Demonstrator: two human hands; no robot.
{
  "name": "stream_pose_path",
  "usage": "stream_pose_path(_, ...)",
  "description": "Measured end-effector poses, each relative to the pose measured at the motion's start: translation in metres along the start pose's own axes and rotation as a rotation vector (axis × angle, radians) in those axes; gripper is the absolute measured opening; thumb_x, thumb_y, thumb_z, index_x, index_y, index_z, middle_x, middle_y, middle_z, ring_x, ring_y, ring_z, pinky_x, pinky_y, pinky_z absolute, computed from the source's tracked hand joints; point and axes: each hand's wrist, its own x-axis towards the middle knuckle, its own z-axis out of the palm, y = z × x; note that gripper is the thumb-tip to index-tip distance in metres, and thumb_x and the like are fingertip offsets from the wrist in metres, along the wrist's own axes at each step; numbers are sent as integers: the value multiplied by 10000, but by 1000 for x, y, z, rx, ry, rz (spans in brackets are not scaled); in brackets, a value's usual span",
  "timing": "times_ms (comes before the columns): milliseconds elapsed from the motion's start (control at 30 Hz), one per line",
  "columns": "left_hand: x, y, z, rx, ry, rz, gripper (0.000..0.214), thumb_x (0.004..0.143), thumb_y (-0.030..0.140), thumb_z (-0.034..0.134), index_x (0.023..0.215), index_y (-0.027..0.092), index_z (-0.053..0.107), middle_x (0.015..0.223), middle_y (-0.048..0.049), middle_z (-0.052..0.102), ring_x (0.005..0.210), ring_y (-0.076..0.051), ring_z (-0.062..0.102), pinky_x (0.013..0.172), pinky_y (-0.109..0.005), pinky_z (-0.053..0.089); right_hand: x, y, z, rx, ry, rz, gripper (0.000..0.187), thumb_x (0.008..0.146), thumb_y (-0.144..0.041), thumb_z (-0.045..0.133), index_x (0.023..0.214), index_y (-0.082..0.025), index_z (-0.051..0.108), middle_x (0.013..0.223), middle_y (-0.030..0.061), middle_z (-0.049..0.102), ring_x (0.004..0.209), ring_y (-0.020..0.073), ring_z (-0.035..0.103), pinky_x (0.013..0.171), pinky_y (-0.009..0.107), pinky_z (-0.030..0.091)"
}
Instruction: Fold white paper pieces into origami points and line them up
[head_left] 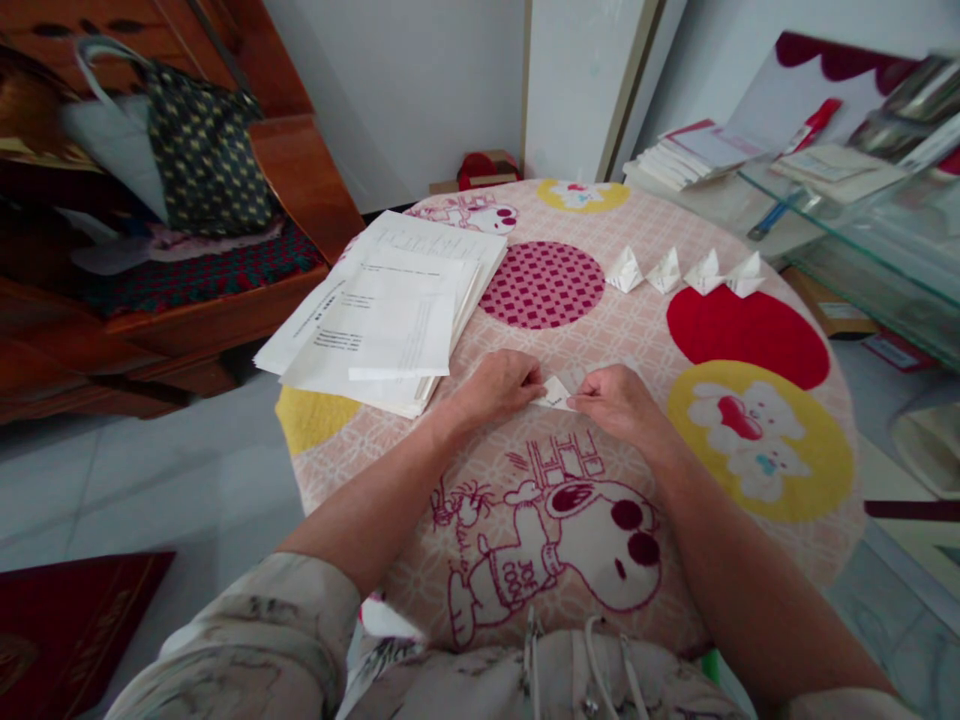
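Note:
Between my two hands, near the middle of the round table, is a small folded piece of white paper (556,393) with some printed text on it. My left hand (504,383) is closed at its left corner, the fingers bent over the paper's edge. My right hand (616,400) pinches the opposite corner between thumb and fingers. Farther back to the right, several folded paper boats (663,271) stand in a row on the tablecloth. The fingertips partly cover the ends of the paper.
A patterned cloth covers the round table (622,340). A stack of printed sheets (390,310) lies at its left. Glass shelving (847,230) and a pile of booklets (697,150) are at the right. A wooden bench (300,190) with bags stands at the left.

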Motion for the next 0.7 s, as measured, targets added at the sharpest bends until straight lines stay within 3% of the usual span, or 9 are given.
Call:
stream_pose_path(167,-5,3,0,-6,52,32,59,841,186,615,809,153,651,767,-33,650,679,-133,522,662,-276,395,1,0,0,-10,5,16,213,788,-254,688,594,-169,665,524,-11,529,534,126,468,539,275,314)
stream_pose_path(300,-11,9,2,-47,148,231,200,840,73,546,985,157,655,947,-60,664,819,-148,583,751,-280,457,2,1,2,-16,18,-7,222,767,-247,698,565,-170,649,516,-7,538,527,125,474,526,272,307)
stream_pose_path(433,-12,10,5,-94,70,401,238,921,93,487,966,168,708,964,-62,672,873,-147,628,789,-277,482,3,2,2,-5,27,-29,242,757,-243,686,535,-171,622,487,-17,503,503,116,451,509,274,289)
stream_pose_path(533,-10,7,6,-94,37,403,224,939,151,521,915,181,742,947,-57,686,854,-146,642,764,-271,486,3,2,-1,13,-8,-29,252,756,-224,673,519,-175,606,451,-21,491,473,110,444,486,264,288)
stream_pose_path(700,-7,2,8,-105,37,420,240,937,154,534,853,181,758,926,-57,695,831,-137,644,728,-254,481,4,4,-8,169,-169,59,265,785,-178,618,523,-174,581,449,0,557,383,98,464,429,244,334)
